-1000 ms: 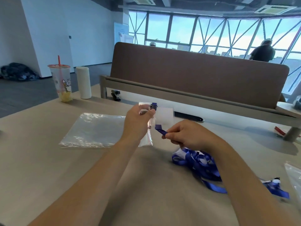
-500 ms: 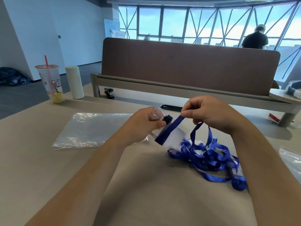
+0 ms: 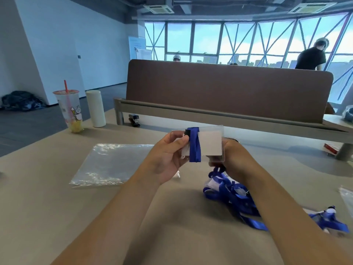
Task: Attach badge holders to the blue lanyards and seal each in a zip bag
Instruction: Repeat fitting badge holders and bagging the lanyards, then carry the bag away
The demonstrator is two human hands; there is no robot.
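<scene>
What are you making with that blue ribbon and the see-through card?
A person is fitting a blue fabric lanyard onto a clear plastic badge holder. The left hand pinches the holder by the black clip, and the right hand holds its other side from behind. More blue lanyards lie tangled on the tan table, and a clear flat zip bag lies nearby.
</scene>
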